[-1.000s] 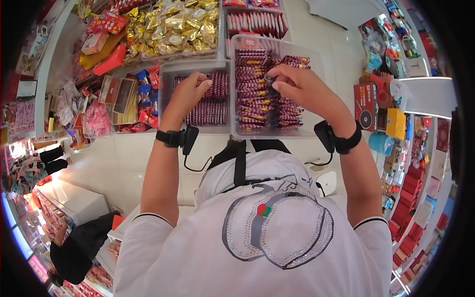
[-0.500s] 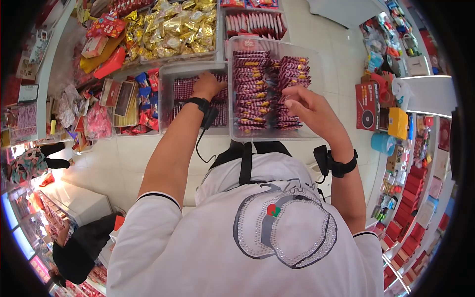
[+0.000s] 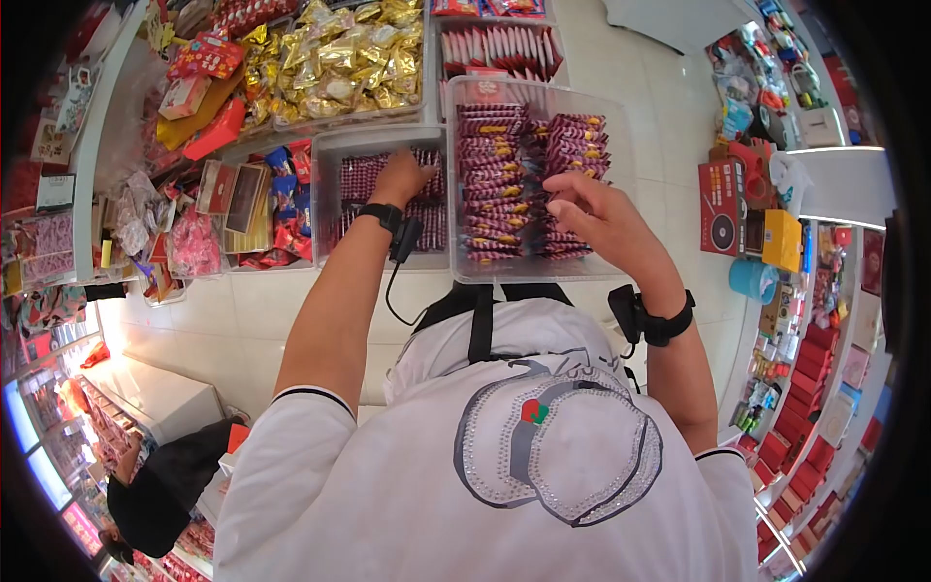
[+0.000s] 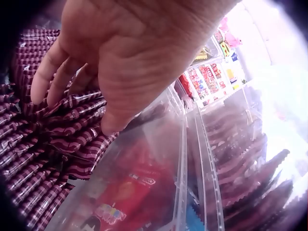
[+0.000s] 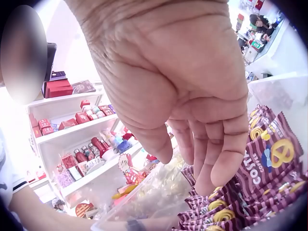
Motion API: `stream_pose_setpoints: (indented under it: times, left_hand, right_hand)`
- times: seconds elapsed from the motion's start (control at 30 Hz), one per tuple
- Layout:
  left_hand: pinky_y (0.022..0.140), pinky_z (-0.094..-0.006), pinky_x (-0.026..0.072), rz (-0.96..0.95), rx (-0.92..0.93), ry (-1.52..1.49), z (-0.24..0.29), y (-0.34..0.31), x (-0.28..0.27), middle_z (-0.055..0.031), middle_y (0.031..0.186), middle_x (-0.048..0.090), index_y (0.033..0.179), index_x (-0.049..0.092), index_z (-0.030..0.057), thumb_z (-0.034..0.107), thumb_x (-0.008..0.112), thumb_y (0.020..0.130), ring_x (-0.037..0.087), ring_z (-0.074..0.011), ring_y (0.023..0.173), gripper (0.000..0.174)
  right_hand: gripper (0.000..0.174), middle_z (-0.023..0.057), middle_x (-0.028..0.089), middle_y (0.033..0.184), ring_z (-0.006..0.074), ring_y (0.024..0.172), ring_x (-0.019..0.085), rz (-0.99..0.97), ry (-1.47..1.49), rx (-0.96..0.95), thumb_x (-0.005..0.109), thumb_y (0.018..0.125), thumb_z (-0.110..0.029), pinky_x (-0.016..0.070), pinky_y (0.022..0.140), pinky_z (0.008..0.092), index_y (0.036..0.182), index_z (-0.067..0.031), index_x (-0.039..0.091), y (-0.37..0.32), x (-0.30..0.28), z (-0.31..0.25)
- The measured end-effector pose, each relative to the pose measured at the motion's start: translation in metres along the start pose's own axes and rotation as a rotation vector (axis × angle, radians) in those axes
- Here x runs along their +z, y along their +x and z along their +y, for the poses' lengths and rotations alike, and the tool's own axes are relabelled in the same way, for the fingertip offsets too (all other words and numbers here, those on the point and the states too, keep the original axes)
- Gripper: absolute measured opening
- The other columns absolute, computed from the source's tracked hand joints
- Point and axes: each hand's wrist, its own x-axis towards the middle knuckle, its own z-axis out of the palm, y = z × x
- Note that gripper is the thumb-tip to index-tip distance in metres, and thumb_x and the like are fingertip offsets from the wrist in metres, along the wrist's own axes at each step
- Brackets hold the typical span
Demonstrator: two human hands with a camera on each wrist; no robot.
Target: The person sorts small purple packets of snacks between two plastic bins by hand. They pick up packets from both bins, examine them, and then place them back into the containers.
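Packets fill the two boxes before you in the head view: plum-checked packets (image 3: 359,179) in the left box (image 3: 321,199), plum-and-yellow packets (image 3: 493,175) in the taller clear box (image 3: 621,136) beside it. Your left hand (image 3: 402,179) reaches down into the left box, while your right hand (image 3: 601,218) hangs by the near right part of the clear box, thumb apart from the fingers. Gold-wrapped sweets (image 3: 349,53) lie beyond.

In the left wrist view, your left fingers spread down onto the plum-checked packets, with a wide gap to the thumb; none is visibly clasped. Some packets beneath lean out of line with the tight rows. I judge you are at the stage of handling or straightening these rows. A next move there would call for closing thumb and fingers evenly around a few packets, without crushing the wrappers or catching the box wall.

In the right wrist view, your right fingers are extended and relaxed, holding nothing, their tips close over the plum-and-yellow packets; whether they touch, I cannot tell. Working this side would call for lowering them gently along the row. Shelves (image 5: 72,134) stand behind.
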Motion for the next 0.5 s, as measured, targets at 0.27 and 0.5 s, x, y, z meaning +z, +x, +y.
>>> stream_pose_setpoints:
  times: [0.27,0.5]
  left_hand:
    - [0.107,-0.0469,0.0487,0.032,-0.128,0.014,0.031,-0.024,-0.011,-0.0319,0.143,0.052,0.14,0.045,-0.0098,0.052,0.08,0.078,0.054,-0.0426,0.132,0.094]
    - [0.107,-0.0466,0.0485,0.04,-0.135,0.002,0.027,-0.017,-0.003,-0.0334,0.138,0.054,0.139,0.045,-0.0114,0.041,0.077,0.078,0.057,-0.0447,0.127,0.087]
  right_hand:
    - [0.029,0.0009,0.063,0.092,0.008,0.08,0.061,-0.022,-0.015,-0.001,0.063,0.101,-0.015,0.05,0.07,0.0242,0.126,-0.0004,0.06,0.008,0.008,0.002]
    - [0.027,0.0024,0.064,0.083,0.0082,0.073,0.057,0.022,0.011,0.011,0.065,0.099,-0.014,0.0479,0.066,0.0267,0.12,0.0012,0.062,0.004,0.013,-0.002]
